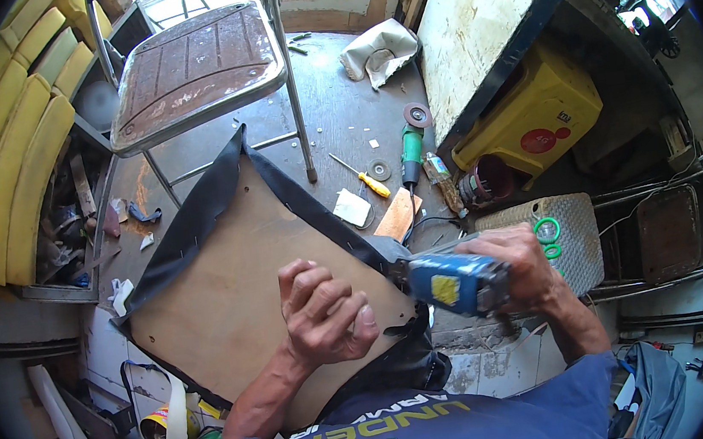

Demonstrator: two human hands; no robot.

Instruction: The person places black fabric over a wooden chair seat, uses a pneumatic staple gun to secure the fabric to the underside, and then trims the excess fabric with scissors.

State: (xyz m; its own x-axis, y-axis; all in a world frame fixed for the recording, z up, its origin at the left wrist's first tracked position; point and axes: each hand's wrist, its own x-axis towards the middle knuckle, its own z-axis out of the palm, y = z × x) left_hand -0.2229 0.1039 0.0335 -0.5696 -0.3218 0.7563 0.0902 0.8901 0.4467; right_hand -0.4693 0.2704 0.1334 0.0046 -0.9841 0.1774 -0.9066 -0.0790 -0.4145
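Observation:
A square wooden board (227,258) lies tilted across my lap, with black upholstery fabric (190,236) folded over its edges. My right hand (523,266) grips a blue staple gun (452,282) with a yellow patch on its side. The gun's nose is at the board's right edge, over the black fabric. My left hand (327,312) hovers above the lower middle of the board, its fingers curled in and nothing visible in them. Several small dark holes and staples show on the board and fabric.
A metal folding chair (199,73) stands ahead. Around the floor lie a green angle grinder (413,149), a yellow-handled screwdriver (374,184) and a plastic bottle (444,184). A yellow container (529,115) sits under the bench at right; yellow cushions (21,168) are stacked at left.

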